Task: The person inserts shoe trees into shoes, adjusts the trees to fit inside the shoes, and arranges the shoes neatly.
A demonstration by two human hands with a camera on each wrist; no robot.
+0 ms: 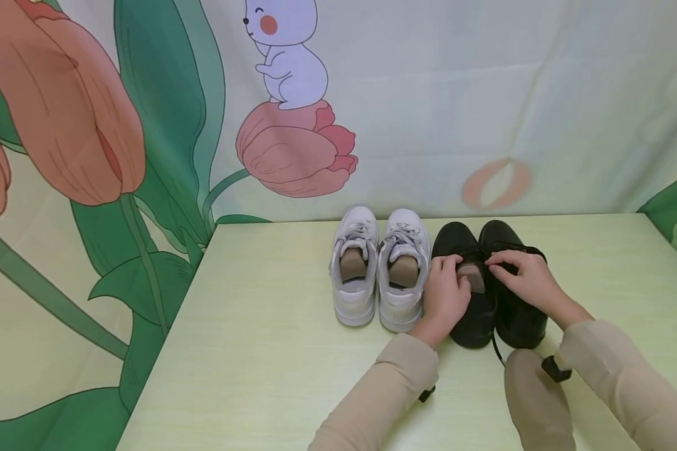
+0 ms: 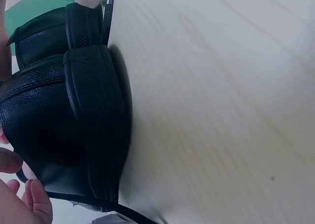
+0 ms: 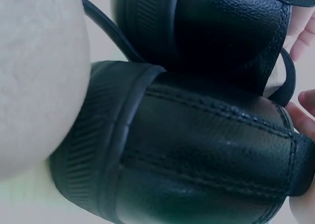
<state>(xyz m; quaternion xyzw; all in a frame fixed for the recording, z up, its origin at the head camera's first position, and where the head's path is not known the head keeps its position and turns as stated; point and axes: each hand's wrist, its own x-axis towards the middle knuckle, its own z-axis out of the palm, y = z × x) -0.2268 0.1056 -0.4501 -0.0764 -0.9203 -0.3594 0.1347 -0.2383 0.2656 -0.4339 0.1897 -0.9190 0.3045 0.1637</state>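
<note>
A pair of black leather shoes stands side by side, heels towards me: the left black shoe (image 1: 472,329) and the right black shoe (image 1: 521,326). My left hand (image 1: 447,291) is at the left shoe's opening, fingers curled beside its tongue, seemingly pinching a black shoelace. The right hand (image 1: 521,275) reaches over the right shoe, with thumb and forefinger meeting at the laces between the two shoes. Beige material (image 1: 472,277) shows inside the left shoe. One shoelace (image 3: 106,21) hangs down between the heels; another lace (image 2: 93,199) runs off the left shoe's side. Fingertips partly hide the laces.
White sneakers, a left one (image 1: 354,307) and a right one (image 1: 402,310), stand left of the black pair with beige inserts inside. A beige foot-shaped piece (image 1: 538,401) lies behind the black heels. Behind the pale table (image 1: 259,351) hangs a printed cloth (image 1: 406,125).
</note>
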